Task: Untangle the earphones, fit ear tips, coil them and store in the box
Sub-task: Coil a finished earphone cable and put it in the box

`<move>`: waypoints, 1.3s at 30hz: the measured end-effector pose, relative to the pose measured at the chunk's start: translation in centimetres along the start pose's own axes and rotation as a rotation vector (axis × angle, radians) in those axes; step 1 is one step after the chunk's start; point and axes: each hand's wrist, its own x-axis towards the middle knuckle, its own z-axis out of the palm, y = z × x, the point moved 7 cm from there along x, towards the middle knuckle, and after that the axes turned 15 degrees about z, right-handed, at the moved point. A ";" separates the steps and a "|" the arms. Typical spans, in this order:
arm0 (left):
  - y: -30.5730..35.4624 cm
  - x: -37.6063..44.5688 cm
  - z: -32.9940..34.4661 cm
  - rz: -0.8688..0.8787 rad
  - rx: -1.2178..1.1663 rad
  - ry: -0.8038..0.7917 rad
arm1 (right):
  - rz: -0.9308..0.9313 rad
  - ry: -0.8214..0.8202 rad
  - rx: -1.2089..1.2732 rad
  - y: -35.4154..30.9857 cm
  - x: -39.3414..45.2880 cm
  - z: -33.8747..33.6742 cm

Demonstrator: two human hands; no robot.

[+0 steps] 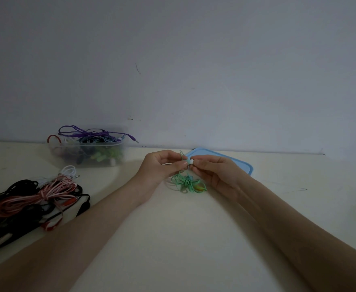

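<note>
Green earphones (187, 183) lie coiled in a bundle on the cream table (172, 239), with one cable end rising up to my hands. My left hand (162, 165) pinches the green earbud end of that cable. My right hand (211, 170) pinches a small white ear tip (190, 161) right against the earbud. Both hands hover just above the bundle. A clear plastic box (88, 150) holding several coiled earphones stands at the back left, with a purple cable (92, 132) spilling over its rim.
The box's blue lid (236, 162) lies flat behind my right hand. A heap of black, pink, red and white earphones (36, 199) lies at the left edge, beside my left forearm. A wall rises right behind the table.
</note>
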 end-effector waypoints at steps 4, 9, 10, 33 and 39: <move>-0.1 0.0 -0.1 -0.009 0.000 0.006 | -0.065 0.031 -0.050 -0.4 0.0 -0.1; -0.1 0.0 -0.1 -0.010 0.021 -0.001 | -0.083 0.060 -0.137 -0.7 -0.2 -0.2; 0.0 -0.1 -0.1 -0.005 0.023 -0.005 | -0.073 0.053 -0.140 -0.6 -0.3 -0.1; 0.1 0.0 0.0 0.020 0.030 -0.023 | 0.050 0.022 -0.043 0.0 0.0 -0.2; 0.4 -0.1 0.3 0.050 0.041 -0.037 | 0.050 0.052 -0.040 0.0 0.0 -0.4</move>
